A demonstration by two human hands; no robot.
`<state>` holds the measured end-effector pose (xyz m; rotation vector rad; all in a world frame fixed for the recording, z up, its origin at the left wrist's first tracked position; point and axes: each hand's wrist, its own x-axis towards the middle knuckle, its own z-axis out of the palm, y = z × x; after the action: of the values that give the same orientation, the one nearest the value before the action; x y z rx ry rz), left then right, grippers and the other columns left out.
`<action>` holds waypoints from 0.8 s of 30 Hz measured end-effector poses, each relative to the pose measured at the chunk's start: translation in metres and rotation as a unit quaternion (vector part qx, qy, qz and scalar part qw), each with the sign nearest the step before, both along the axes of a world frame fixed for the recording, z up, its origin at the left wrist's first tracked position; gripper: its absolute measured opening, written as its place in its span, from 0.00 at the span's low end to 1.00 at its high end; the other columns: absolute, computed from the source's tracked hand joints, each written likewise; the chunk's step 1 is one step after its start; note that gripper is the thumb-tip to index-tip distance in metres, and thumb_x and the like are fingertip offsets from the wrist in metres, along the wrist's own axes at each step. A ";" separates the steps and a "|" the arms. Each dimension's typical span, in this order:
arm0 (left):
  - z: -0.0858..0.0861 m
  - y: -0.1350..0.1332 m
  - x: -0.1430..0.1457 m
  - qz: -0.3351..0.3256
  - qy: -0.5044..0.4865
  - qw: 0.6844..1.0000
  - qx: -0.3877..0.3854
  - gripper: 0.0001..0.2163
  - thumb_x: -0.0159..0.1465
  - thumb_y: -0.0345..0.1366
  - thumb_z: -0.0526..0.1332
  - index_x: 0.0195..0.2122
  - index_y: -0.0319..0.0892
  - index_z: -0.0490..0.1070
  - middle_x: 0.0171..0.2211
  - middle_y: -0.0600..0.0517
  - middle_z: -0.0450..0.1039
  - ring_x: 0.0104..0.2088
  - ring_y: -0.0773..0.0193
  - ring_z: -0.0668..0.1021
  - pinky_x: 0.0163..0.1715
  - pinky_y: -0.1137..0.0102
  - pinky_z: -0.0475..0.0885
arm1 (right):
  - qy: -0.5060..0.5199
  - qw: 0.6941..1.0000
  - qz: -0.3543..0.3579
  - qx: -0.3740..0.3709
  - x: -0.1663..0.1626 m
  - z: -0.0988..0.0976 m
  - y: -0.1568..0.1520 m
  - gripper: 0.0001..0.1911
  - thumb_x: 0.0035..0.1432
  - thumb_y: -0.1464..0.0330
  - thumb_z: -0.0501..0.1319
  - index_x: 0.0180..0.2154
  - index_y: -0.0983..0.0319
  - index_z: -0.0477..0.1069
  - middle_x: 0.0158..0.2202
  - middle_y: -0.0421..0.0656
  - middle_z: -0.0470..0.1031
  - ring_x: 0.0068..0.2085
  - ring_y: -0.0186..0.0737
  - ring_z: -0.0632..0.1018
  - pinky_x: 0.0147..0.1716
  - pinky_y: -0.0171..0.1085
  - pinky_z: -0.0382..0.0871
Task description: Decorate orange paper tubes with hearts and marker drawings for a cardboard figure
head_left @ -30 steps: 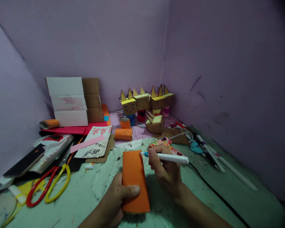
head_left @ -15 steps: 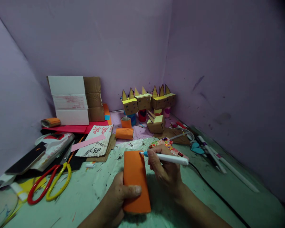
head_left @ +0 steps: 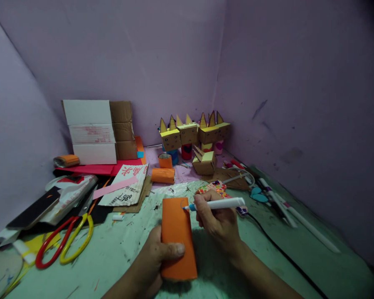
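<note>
My left hand (head_left: 157,259) is closed on the lower left side of a flat orange paper-covered tube (head_left: 176,224), thumb across its top face and fingers hidden beneath. Between the fingertips of my right hand (head_left: 216,220) is a white marker (head_left: 226,203) with a blue tip, touching the orange surface near its upper right edge. A short curved line shows just above the tip. Behind the right hand lies a glue gun (head_left: 216,187) wrapped in flowery material, mostly covered by the hand, with a black cord (head_left: 283,249) running off to the lower right.
Scissors (head_left: 64,241) with red and yellow handles lie at left, near printed cardboard (head_left: 127,189) with a pink strip. Cardboard animal heads (head_left: 188,133) on coloured tubes stand at the back, with a loose orange roll (head_left: 163,175) before them. Several pens (head_left: 277,199) lie at right.
The marker tip has moved slightly down along the orange face, leaving a thin curved line. My left hand holds the orange piece almost still.
</note>
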<state>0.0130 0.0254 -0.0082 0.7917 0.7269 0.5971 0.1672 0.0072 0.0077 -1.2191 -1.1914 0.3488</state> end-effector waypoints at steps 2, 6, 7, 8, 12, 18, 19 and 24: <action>0.000 0.000 0.000 -0.004 0.004 1.000 0.001 0.21 0.40 0.33 0.71 0.37 0.37 0.73 0.26 0.50 0.77 0.24 0.61 0.77 0.23 0.69 0.72 | 0.012 1.000 -0.015 -0.008 0.001 0.001 0.001 0.17 0.63 0.61 0.55 0.22 0.59 0.62 0.15 0.34 0.63 0.15 0.31 0.66 0.16 0.32 0.59; 0.003 -0.001 0.000 -0.011 0.016 1.000 -0.001 0.18 0.40 0.34 0.71 0.33 0.38 0.72 0.25 0.49 0.77 0.24 0.58 0.79 0.23 0.68 0.72 | 0.013 0.999 -0.044 -0.005 0.004 0.001 0.003 0.18 0.63 0.60 0.55 0.22 0.59 0.62 0.14 0.34 0.63 0.15 0.30 0.66 0.16 0.31 0.59; 0.004 -0.001 0.000 -0.012 0.021 1.000 -0.001 0.18 0.40 0.34 0.71 0.33 0.37 0.72 0.26 0.48 0.78 0.25 0.58 0.79 0.24 0.68 0.73 | 0.011 0.999 -0.048 -0.001 0.004 0.000 0.003 0.18 0.63 0.60 0.55 0.22 0.59 0.62 0.15 0.34 0.63 0.15 0.30 0.66 0.16 0.31 0.59; 0.006 -0.001 0.000 -0.016 0.025 1.000 0.000 0.18 0.40 0.34 0.71 0.33 0.37 0.72 0.26 0.48 0.78 0.26 0.57 0.80 0.24 0.68 0.73 | 0.012 0.999 -0.049 0.003 0.004 0.000 0.003 0.18 0.63 0.60 0.55 0.22 0.59 0.62 0.15 0.34 0.63 0.15 0.30 0.66 0.15 0.31 0.59; 0.008 -0.001 0.001 -0.030 0.012 0.999 0.010 0.17 0.40 0.35 0.71 0.33 0.37 0.73 0.24 0.49 0.77 0.24 0.60 0.78 0.23 0.69 0.71 | 0.026 0.999 -0.029 0.006 0.003 -0.002 0.003 0.16 0.63 0.61 0.55 0.25 0.59 0.63 0.16 0.34 0.64 0.16 0.30 0.67 0.15 0.30 0.60; 0.006 -0.001 0.000 -0.016 0.010 1.000 0.006 0.19 0.41 0.34 0.71 0.35 0.37 0.74 0.25 0.49 0.77 0.25 0.60 0.78 0.26 0.68 0.72 | 0.040 0.999 -0.003 0.027 0.002 -0.001 0.000 0.13 0.62 0.62 0.57 0.27 0.60 0.65 0.17 0.34 0.66 0.17 0.30 0.69 0.17 0.29 0.63; 0.005 -0.001 0.000 -0.006 0.009 1.000 -0.002 0.18 0.41 0.34 0.71 0.35 0.37 0.74 0.25 0.49 0.77 0.25 0.59 0.78 0.26 0.67 0.73 | 0.051 0.998 -0.007 0.034 0.002 -0.001 0.000 0.13 0.62 0.62 0.56 0.26 0.60 0.65 0.17 0.34 0.66 0.17 0.30 0.68 0.17 0.29 0.63; 0.001 0.003 0.001 0.017 -0.014 0.999 -0.023 0.18 0.39 0.33 0.72 0.33 0.37 0.75 0.26 0.48 0.77 0.25 0.59 0.78 0.26 0.66 0.73 | 0.039 0.998 -0.020 0.038 0.001 0.000 -0.001 0.16 0.63 0.63 0.55 0.23 0.59 0.63 0.15 0.33 0.62 0.16 0.30 0.64 0.16 0.30 0.59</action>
<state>0.0138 0.0286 -0.0069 0.7290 0.7271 0.6200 0.1683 0.0065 0.0075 -1.1530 -1.1014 0.3161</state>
